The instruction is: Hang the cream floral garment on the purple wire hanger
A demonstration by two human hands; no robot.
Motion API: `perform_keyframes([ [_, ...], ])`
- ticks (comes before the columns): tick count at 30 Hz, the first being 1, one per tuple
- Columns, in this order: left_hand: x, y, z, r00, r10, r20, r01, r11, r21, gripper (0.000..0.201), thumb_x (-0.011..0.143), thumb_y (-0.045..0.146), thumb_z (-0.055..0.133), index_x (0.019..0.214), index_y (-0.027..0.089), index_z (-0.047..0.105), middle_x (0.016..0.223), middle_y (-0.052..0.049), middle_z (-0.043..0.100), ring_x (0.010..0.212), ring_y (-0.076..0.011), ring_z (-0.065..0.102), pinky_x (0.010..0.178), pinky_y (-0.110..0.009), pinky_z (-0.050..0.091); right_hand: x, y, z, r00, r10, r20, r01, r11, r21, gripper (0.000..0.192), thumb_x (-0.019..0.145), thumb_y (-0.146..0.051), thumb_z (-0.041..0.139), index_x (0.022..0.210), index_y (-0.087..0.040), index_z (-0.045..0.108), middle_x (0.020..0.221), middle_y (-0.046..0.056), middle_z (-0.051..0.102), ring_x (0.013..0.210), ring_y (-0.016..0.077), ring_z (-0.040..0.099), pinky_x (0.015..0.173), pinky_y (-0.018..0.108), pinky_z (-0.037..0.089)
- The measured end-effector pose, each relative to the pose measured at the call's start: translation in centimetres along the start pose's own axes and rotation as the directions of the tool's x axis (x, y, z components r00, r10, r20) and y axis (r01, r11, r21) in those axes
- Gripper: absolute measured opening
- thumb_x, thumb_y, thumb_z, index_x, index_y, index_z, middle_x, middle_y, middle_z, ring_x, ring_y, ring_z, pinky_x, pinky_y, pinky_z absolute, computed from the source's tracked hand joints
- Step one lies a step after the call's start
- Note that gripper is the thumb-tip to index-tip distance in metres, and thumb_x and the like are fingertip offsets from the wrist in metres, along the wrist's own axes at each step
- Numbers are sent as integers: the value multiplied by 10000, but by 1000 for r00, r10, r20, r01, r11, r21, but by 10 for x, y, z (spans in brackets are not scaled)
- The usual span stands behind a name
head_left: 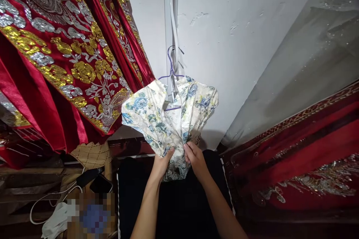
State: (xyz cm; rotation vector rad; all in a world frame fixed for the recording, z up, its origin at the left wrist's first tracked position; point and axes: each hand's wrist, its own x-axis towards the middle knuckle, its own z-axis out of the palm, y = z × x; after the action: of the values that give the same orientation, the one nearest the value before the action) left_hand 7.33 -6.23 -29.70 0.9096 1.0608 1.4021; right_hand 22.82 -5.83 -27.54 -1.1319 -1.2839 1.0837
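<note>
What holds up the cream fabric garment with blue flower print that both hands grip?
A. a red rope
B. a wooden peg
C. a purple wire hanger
C: the cream floral garment hangs from a thin purple wire hanger against the white wall.

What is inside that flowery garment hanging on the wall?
A purple hanger shows inside the flowery garment: its hook above, one bar at the collar. The rest is covered. Both hands grip the hem.
</note>
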Motion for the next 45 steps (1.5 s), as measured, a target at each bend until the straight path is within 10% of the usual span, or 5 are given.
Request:
perform_keyframes([
  [14,-8,12,-1,990,104,-97,-83,976,200,581,834,451,746,1320,180,577,1363,-158,618,1350,-306,542,1171,-424,383,0,-8,-6,988,-19,152,53,973,-226,401,964,-466,517,665,-211,439,622,-11,441,608,156,417,582,295,302],
  [19,-19,-6,18,701,556,-446,-341,811,476,705,806,371,769,1399,248,409,1509,-145,407,1450,-285,390,1209,-425,311,2,-9,-5,993,57,104,-42,989,-141,372,927,-476,566,691,-197,635,567,3,543,535,152,453,559,293,342],
  [25,-17,-7,34,929,371,1,-340,850,403,151,945,279,546,1072,216,598,990,-72,633,963,-233,632,869,-344,505,3,-28,7,954,111,278,-103,994,-41,339,896,-445,577,744,-182,728,492,6,593,413,132,442,465,274,332],
  [35,6,-11,11,928,310,206,-372,787,492,211,951,340,545,792,202,530,769,-21,543,748,-179,526,726,-286,423,109,-176,9,987,-158,20,146,945,294,239,845,-342,708,760,-119,714,543,3,588,416,50,409,379,185,275],
  [45,57,161,41,646,707,287,-760,558,334,450,975,310,573,1414,238,505,1017,-55,664,912,-169,629,863,-312,503,94,-176,27,954,-285,89,265,945,194,254,879,-366,628,726,-164,646,482,-23,562,394,71,425,419,206,311],
])
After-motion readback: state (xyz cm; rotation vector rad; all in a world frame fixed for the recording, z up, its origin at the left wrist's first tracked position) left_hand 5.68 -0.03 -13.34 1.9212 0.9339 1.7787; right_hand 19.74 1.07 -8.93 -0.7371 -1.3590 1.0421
